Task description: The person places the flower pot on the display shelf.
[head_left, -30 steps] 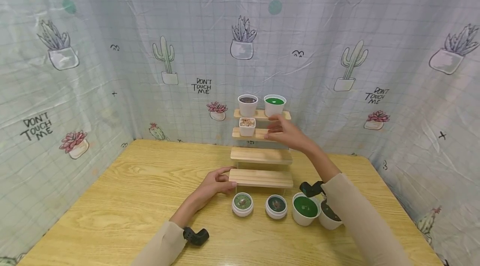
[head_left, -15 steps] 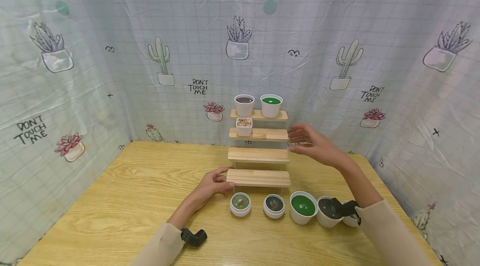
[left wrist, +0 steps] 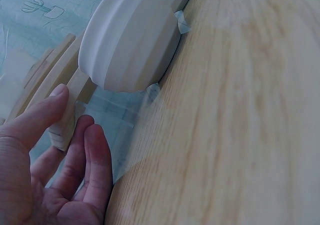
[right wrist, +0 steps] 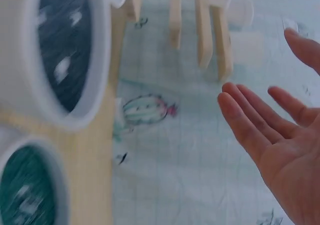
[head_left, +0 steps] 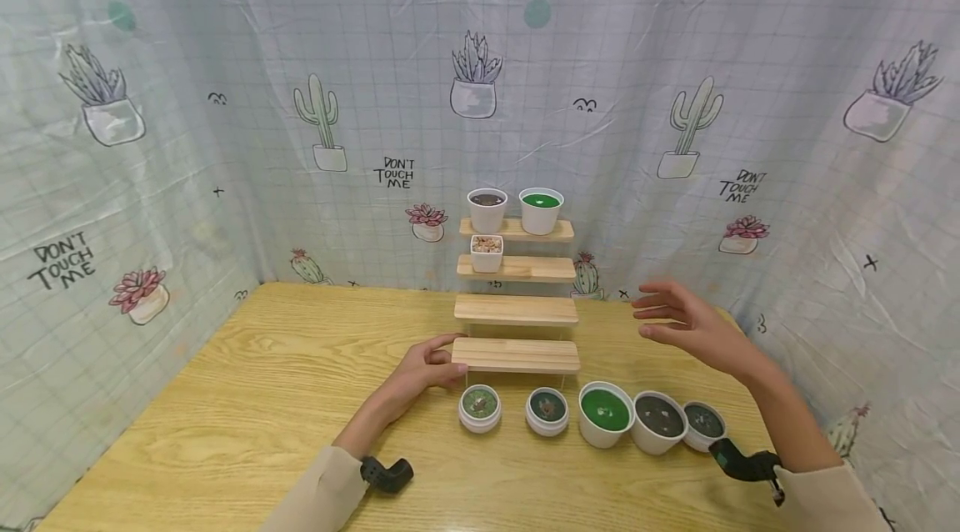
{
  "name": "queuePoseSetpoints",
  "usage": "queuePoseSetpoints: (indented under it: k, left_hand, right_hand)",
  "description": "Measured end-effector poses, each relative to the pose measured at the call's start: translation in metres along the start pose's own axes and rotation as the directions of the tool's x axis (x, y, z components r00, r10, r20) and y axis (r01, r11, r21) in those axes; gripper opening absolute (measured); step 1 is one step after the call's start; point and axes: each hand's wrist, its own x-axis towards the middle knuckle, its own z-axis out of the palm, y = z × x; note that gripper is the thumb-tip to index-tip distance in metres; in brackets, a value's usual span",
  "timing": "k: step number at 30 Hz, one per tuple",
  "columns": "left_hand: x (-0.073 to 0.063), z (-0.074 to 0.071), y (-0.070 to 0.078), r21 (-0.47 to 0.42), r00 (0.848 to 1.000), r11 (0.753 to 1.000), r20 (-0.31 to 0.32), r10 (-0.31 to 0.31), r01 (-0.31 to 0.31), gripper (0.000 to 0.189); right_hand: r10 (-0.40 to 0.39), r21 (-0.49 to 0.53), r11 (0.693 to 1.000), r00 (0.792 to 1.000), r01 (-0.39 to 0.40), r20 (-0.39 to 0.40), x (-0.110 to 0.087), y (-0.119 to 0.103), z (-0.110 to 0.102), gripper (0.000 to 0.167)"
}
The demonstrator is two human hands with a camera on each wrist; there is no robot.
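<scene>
A tiered display stand with several wooden shelves (head_left: 516, 354) is set on the table. My left hand (head_left: 422, 367) holds the left end of its lowest shelf, thumb on top and fingers below; the left wrist view shows this thumb (left wrist: 47, 112) against the wood. On the top shelf are a white pot with dark filling (head_left: 487, 213) and one with bright green filling (head_left: 541, 215). A small square white pot of pebbles (head_left: 487, 255) sits at the left of the shelf below. My right hand (head_left: 693, 328) hovers to the right of the stand, fingers extended, holding nothing.
Before the stand, a row of white pots lines the wooden table (head_left: 247, 399): a pale green one (head_left: 480, 407), a dark green one (head_left: 547, 411), a large green one (head_left: 604, 415), a dark one (head_left: 658, 424) and a small dark one (head_left: 703, 425). A cactus-print curtain (head_left: 360, 40) hangs behind.
My right hand has moved away from the upper shelves, right and down, with nothing in it. The left hand keeps its place on the lowest shelf. The pots stay put.
</scene>
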Motion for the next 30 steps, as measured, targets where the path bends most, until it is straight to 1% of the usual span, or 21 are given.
queuePoseSetpoints:
  k: [3,8,12,16,20,25,28,30]
  left_hand:
    - [0.000,0.000,0.000,-0.001,1.000,1.000,-0.002,0.000,0.000,0.081]
    - [0.000,0.000,-0.001,-0.003,1.000,1.000,-0.008,-0.004,0.004,0.081]
    - [0.001,0.001,-0.001,0.000,1.000,1.000,-0.005,-0.005,0.005,0.082]
    - [0.003,0.002,-0.002,-0.003,1.000,1.000,-0.001,0.001,-0.001,0.081]
    - [0.003,0.002,-0.001,-0.003,1.000,1.000,0.001,0.002,-0.002,0.081]
    - [0.002,0.002,-0.001,-0.002,1.000,1.000,-0.002,0.006,-0.006,0.082]
    - [0.002,0.001,-0.001,-0.003,1.000,1.000,0.000,0.007,-0.007,0.083]
    - [0.001,0.001,-0.001,-0.006,1.000,1.000,-0.002,0.005,-0.005,0.084]
  right_hand:
    - [-0.018,-0.021,1.000,1.000,0.018,-0.008,-0.011,0.013,-0.004,0.052]
    - [-0.061,-0.018,0.998,0.998,0.061,0.025,-0.026,0.032,-0.011,0.048]
    - [-0.065,0.019,0.998,0.995,0.064,0.076,-0.039,0.042,-0.017,0.046]
    - [-0.053,0.059,0.997,0.985,0.043,0.166,-0.051,0.050,-0.022,0.044]
    - [-0.019,0.114,0.993,0.966,-0.011,0.258,-0.058,0.059,-0.027,0.045]
    - [0.009,0.178,0.981,0.933,-0.078,0.360,-0.063,0.068,-0.030,0.050]
    - [0.041,0.164,0.979,0.910,-0.118,0.414,-0.065,0.072,-0.030,0.054]
    - [0.071,0.143,0.978,0.890,-0.150,0.450,-0.065,0.075,-0.031,0.058]
